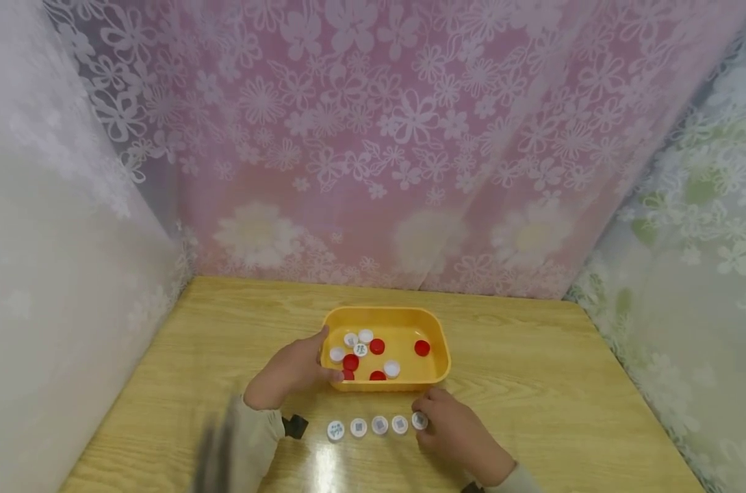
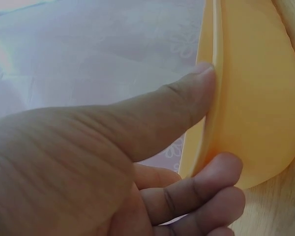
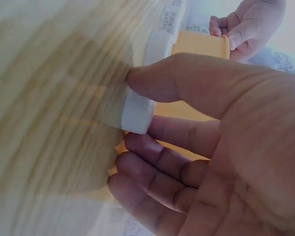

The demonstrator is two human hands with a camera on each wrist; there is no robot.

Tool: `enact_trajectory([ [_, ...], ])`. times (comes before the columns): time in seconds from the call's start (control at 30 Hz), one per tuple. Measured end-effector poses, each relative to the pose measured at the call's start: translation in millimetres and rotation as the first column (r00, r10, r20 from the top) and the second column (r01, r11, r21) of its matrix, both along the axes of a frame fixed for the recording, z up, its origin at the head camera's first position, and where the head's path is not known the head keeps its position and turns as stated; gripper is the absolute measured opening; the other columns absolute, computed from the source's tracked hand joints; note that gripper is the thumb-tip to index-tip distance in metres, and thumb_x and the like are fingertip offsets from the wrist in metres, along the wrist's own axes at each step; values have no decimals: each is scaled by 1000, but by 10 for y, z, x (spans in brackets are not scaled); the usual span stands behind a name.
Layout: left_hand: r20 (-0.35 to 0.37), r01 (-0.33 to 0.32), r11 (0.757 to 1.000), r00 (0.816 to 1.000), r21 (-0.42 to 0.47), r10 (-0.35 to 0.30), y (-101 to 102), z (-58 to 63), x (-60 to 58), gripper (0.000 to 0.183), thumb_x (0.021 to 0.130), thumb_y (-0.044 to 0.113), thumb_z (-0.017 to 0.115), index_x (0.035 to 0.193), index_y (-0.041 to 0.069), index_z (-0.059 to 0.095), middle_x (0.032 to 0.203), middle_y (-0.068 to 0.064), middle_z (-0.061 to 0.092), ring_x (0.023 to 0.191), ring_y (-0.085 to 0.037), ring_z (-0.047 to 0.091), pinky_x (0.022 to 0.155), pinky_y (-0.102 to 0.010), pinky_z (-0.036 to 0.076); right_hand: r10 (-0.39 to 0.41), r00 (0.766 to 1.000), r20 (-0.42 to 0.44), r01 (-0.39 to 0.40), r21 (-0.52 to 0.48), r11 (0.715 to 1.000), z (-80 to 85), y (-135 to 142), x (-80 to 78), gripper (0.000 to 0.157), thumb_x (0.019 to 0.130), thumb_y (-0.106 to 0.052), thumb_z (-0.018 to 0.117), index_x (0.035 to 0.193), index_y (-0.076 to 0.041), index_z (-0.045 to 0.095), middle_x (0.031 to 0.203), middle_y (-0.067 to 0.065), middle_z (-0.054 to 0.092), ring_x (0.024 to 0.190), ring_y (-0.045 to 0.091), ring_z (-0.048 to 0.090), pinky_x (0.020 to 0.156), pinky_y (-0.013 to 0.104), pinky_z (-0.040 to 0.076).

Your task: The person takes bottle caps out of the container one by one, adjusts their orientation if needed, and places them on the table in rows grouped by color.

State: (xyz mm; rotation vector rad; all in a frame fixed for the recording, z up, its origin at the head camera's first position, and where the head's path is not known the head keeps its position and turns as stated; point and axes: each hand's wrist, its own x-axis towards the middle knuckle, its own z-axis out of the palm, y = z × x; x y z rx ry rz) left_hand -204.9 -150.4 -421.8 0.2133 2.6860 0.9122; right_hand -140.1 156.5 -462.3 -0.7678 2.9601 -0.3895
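Note:
My left hand [image 1: 296, 370] grips the left end of a yellow plastic tub [image 1: 404, 323]. In the left wrist view its thumb lies along the tub's rim [image 2: 216, 73], with the fingertips against the wall. Below the tub, white bottle caps [image 1: 358, 428] form a row on the table, flat printed or patterned faces up. With thumb and fingers my right hand [image 1: 456, 431] pinches the white bottle cap [image 1: 419, 420] at the row's right end. That white cap [image 3: 136, 110] is right at the tabletop in the right wrist view, a neighbouring cap [image 3: 158, 45] close beyond it.
Inside the tub lie several red caps [image 1: 421, 348] and white caps [image 1: 391, 369], mostly toward its left side. The wooden table [image 1: 521, 356] meets a pink flowered curtain [image 1: 373, 171] at the back, with pale curtains [image 1: 77, 239] at both sides.

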Motion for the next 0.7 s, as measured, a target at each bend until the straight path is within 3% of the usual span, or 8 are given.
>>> enact_trajectory([
  [0.17, 2, 8, 1000, 1000, -21, -8, 24, -30, 14, 107, 84, 46, 85, 165, 9, 26, 153, -15, 53, 141, -38, 49, 112, -57, 41, -11, 1000, 8, 11, -1, 1000, 3, 7, 41, 19, 82, -18, 84, 98, -17, 74, 92, -9, 54, 81, 7, 48, 71, 29, 52],
  [0.4, -20, -2, 999, 1000, -32, 1, 24, -33, 10, 106, 84, 47, 84, 164, 8, 27, 124, -8, 71, 127, -33, 60, 107, -55, 47, 8, 997, -74, -9, -9, 1000, -31, -19, 22, 17, 83, -20, 82, 93, -21, 69, 91, -10, 52, 80, 6, 46, 68, 27, 50],
  [0.57, -29, -7, 1000, 1000, -24, 6, 38, -39, -7, 106, 84, 48, 84, 164, 9, 27, 113, -5, 72, 117, -28, 64, 104, -52, 49, 11, 996, -93, -11, -8, 1000, -95, 18, -25, 17, 82, -20, 81, 91, -22, 67, 90, -11, 51, 81, 7, 44, 67, 26, 48],
  [0.7, -20, -12, 1000, 1000, -18, 11, 58, -66, -15, 107, 84, 47, 85, 165, 10, 26, 116, -6, 72, 118, -29, 64, 104, -53, 49, 33, 993, -110, -35, -14, 999, -139, 59, -54, 16, 82, -19, 80, 90, -22, 66, 90, -11, 51, 81, 7, 44, 69, 26, 48],
])
